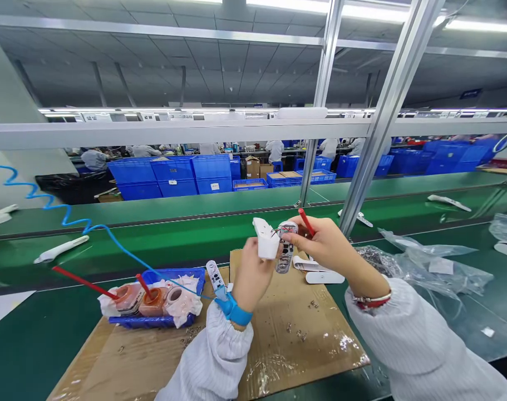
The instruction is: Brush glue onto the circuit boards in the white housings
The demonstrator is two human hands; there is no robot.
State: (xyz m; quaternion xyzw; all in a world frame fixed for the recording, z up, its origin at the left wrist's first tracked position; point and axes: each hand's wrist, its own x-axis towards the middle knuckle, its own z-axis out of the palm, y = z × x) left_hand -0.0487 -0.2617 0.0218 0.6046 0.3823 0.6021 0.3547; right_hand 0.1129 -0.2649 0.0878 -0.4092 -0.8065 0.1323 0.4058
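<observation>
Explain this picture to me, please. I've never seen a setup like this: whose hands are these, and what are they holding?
These are a person's own two bare hands, filmed by a camera worn on their head that looks forward and down. The left hand, with a blue wrist strap, holds a white plastic casing. The right hand holds a small part and a red stick, and thin wires show between the casing and the part. Below the hands lies a cardboard sheet on a green bench, with a blue tray of pots on it. Further off, other people work beyond blue crates.
</observation>
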